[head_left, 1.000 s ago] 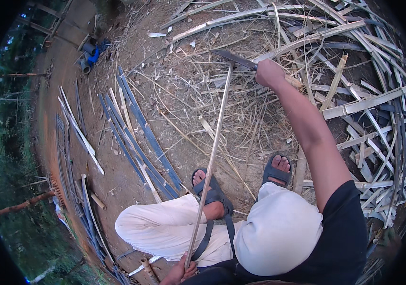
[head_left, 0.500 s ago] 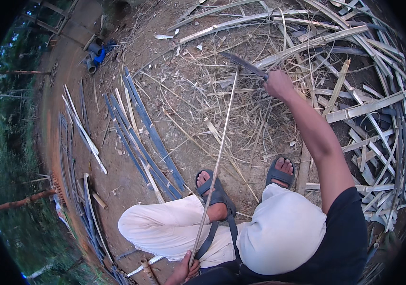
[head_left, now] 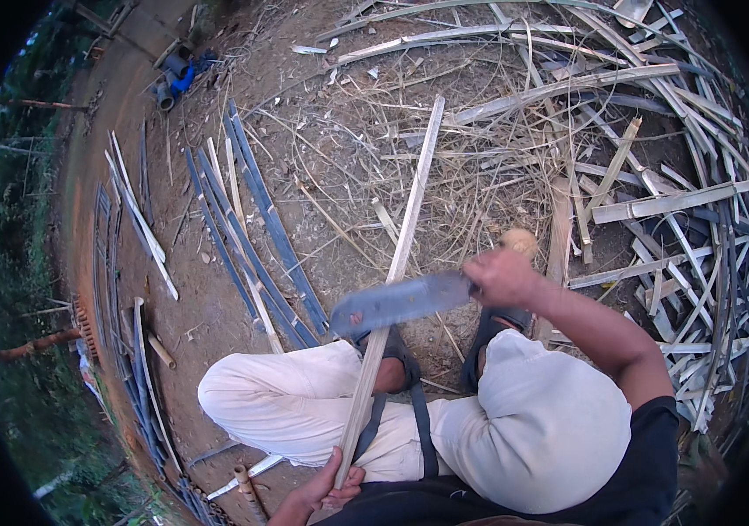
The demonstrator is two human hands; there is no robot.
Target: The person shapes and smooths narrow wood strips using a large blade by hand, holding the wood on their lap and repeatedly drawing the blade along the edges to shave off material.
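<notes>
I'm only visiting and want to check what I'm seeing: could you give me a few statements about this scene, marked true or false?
1. The right hand grips a knife. True.
2. The left hand is empty. False: it holds a pale strip.
3. In this view, the blade crosses in front of the strip. True.
4. The trousers are black. False: they are white.
5. Dark strips lie on the ground. True.

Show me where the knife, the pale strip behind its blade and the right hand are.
Knife [head_left: 401, 301], head view: middle of the blade.
Pale strip [head_left: 404, 237], head view: stretch above the blade.
Right hand [head_left: 505, 278], head view: middle.
</notes>
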